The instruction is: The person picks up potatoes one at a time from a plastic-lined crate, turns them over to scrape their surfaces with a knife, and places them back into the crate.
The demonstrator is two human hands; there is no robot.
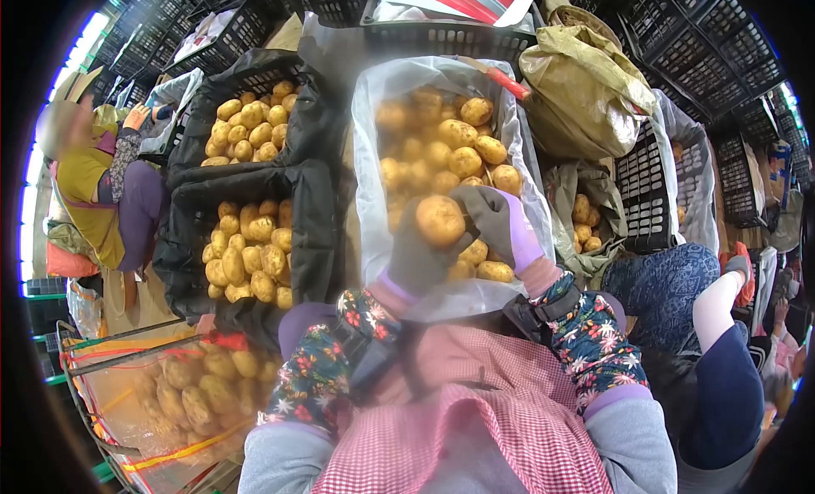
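Observation:
Over a crate lined with white plastic [369,154], my gloved left hand [416,261] holds a round potato [440,221]. My gloved right hand [497,222] is closed at the right side of that potato, its fingertips touching or very near it. Whether it pinches anything else is hidden. Many loose potatoes [458,133] fill the crate beyond and beside both hands. A blurred patch covers part of the view over the crate's left half. A knife with a red handle [509,84] rests across the crate's far right corner.
Two black-lined crates [188,231] of potatoes stand at left, above a clear bag of potatoes [195,392]. A yellowish sack [586,87] and a green-lined container [560,205] are at right. People sit at far left [102,188] and right [722,367].

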